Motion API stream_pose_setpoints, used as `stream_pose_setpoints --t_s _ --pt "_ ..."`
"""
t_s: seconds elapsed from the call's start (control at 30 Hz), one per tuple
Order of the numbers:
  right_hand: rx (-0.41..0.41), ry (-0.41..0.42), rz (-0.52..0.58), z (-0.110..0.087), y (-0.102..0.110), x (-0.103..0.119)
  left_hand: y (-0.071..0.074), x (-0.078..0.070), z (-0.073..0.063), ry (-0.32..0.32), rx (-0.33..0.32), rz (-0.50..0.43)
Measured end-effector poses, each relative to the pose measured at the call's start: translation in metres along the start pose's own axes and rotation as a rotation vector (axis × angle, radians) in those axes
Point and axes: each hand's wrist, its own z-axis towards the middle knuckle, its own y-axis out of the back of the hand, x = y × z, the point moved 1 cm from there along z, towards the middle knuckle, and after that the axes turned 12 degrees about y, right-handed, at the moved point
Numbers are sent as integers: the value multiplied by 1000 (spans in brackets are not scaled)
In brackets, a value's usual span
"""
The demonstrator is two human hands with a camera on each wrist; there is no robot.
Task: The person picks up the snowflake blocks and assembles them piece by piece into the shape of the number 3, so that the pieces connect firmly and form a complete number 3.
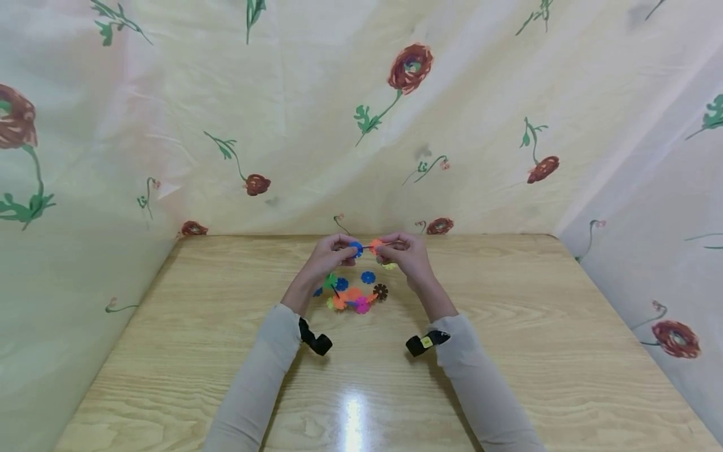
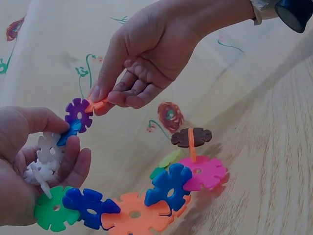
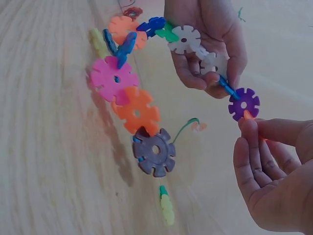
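Observation:
A chain of slotted plastic flower discs curves from my left hand down over the table. Thumb and fingers of that hand pinch a blue disc, with white discs lying against the palm. My right hand pinches an orange disc by its edge, mostly hidden by the fingertips. The orange disc meets the rim of a purple disc, which joins the blue one. Further along come green, pink and orange discs, ending in a brown disc.
A loose blue disc lies on the wooden table below the hands. Yellow-green pieces lie near the chain's brown end. Flower-patterned cloth hangs behind the table and along its sides.

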Motion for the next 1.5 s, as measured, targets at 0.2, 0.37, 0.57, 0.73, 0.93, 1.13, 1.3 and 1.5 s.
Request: stream_pose_setpoints --t_s 0.2,0.37,0.57,0.73,0.93,1.13,1.3,1.5 --pt "13 -9 -49 0 5 3 1 2 1 6 45 2" --pt "28 -29 -64 -1 6 5 3 2 0 1 72 52" --pt "18 -51 -63 -2 8 7 6 4 0 26 88 87" --pt "19 -64 -84 -2 10 7 8 6 0 61 77 82" --pt "99 -61 -109 -2 16 9 8 4 -1 52 41 68" --pt "222 -50 -207 0 25 16 8 2 -2 34 50 92" --pt "296 -52 -289 -1 28 23 8 2 -2 7 87 136" --pt "321 -61 -277 -6 26 21 9 2 -4 -9 83 148"
